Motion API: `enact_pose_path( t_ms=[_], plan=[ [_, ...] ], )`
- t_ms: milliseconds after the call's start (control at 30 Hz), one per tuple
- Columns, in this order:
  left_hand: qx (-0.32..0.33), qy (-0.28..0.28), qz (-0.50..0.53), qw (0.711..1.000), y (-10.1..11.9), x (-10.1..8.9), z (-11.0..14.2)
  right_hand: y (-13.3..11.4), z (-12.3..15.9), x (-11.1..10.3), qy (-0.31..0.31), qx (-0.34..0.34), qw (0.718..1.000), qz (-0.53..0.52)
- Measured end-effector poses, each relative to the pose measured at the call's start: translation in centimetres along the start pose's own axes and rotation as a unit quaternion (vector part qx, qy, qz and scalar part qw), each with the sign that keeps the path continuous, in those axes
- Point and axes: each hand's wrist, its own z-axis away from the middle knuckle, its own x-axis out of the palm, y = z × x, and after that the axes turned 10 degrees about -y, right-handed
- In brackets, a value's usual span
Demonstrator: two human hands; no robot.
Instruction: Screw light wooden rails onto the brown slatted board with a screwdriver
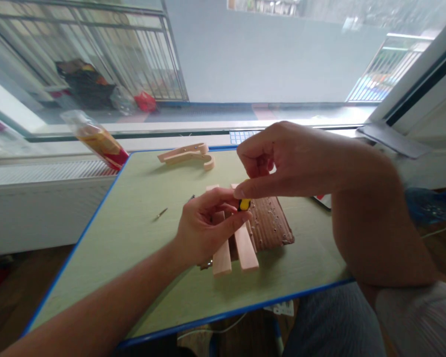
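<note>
Now, above two wooden strips [247,252], a yellow-and-black object [245,204] is pinched by the left hand [204,225]; the right hand [282,161] is curled (its grip cannot be told).

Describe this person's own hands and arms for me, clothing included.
The left hand and right hand are bare, with no glove or watch in view. On the right arm, a pale, whitish-grey sleeve shows above the bare part. No sleeve shows on the left arm.

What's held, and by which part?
Left hand pinches a yellow-black piece; it's partly hidden, so which part can't be told. Right hand: hold unclear.
</note>
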Motion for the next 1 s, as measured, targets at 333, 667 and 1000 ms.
enact_pose_path(
  t_ms=[333,667,1000],
  plan=[
    [-0.024,0.004,0.002,1.000,0.6,0.3,0.0,1.0,0.4,-0.4,0.005,-0.002,1.000,0.017],
    [-0.020,-0.020,0.004,1.000,0.5,-0.2,0.1,0.0,1.2,-0.9,-0.034,-0.022,0.998,-0.038],
    [-0.015,-0.031,0.021,0.999,0.6,-0.1,0.3,0.1,1.0,-0.5,-0.009,-0.025,0.998,-0.051]
  ],
)
